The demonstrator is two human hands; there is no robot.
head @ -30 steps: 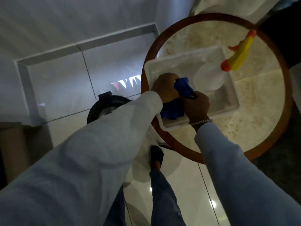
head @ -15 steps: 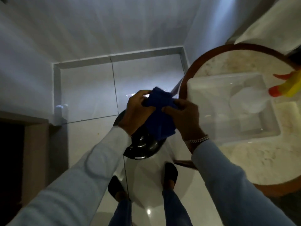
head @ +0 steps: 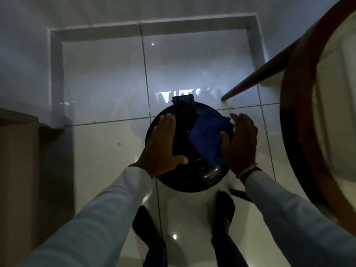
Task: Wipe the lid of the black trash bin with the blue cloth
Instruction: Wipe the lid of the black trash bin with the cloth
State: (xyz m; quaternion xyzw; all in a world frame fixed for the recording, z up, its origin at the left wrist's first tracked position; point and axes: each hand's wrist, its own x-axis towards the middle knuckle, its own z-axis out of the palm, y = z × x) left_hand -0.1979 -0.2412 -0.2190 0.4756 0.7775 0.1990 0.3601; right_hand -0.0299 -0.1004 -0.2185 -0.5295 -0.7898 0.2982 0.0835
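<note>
The black trash bin stands on the tiled floor straight below me, its round glossy lid [head: 208, 174] facing up with a flat black hinge strip across the top. My left hand [head: 163, 145] lies flat on the lid's left side, fingers spread, holding nothing. The blue cloth [head: 208, 137] sits bunched on the right part of the lid. My right hand [head: 240, 141] grips the cloth from the right, thumb pressing on it. Both arms wear pale long sleeves; a bracelet circles the right wrist.
A round wooden-rimmed table [head: 296, 120] fills the right edge, one slanted leg [head: 256, 79] reaching the floor just behind the bin. My two feet [head: 223, 209] stand right below the bin. A brown cabinet [head: 17, 170] is at the left; walls close the corner behind.
The cloth came from the white tray on the table over to the bin and down onto the lid. My left hand let go of it and now rests flat on the lid.
</note>
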